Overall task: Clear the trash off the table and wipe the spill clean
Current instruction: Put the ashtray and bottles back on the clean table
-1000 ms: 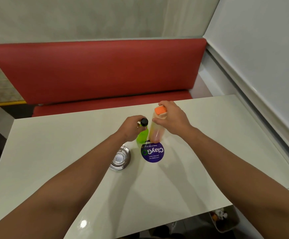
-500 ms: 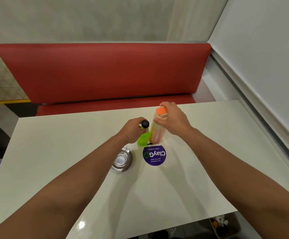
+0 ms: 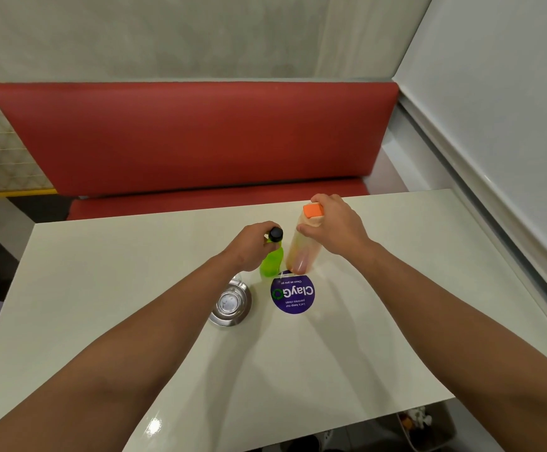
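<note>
Left hand [image 3: 249, 247] grips the green bottle [image 3: 271, 261] around its neck, just under the black cap [image 3: 276, 234]. Right hand [image 3: 337, 228] wraps the shoulder of the orange-capped bottle [image 3: 301, 252], fingers curled round it below the orange cap [image 3: 313, 211]. Both bottles stand near upright on the cream worktop [image 3: 379, 321], long axes vertical, caps up, tops leaning slightly away from the camera. They sit just beside each other, green one on the left.

The orange-capped bottle's base rests at the far edge of the round purple sticker [image 3: 292, 294]; the green bottle's base is just left of that edge. The taller bottle is translucent with pale orange-pink liquid low inside; the green bottle's contents cannot be told.

Left of the sticker, near it, a shallow metal dish [image 3: 231, 303], partly behind the left forearm. Beyond the sticker, past the worktop's far edge, a red bench seat [image 3: 200, 138].
</note>
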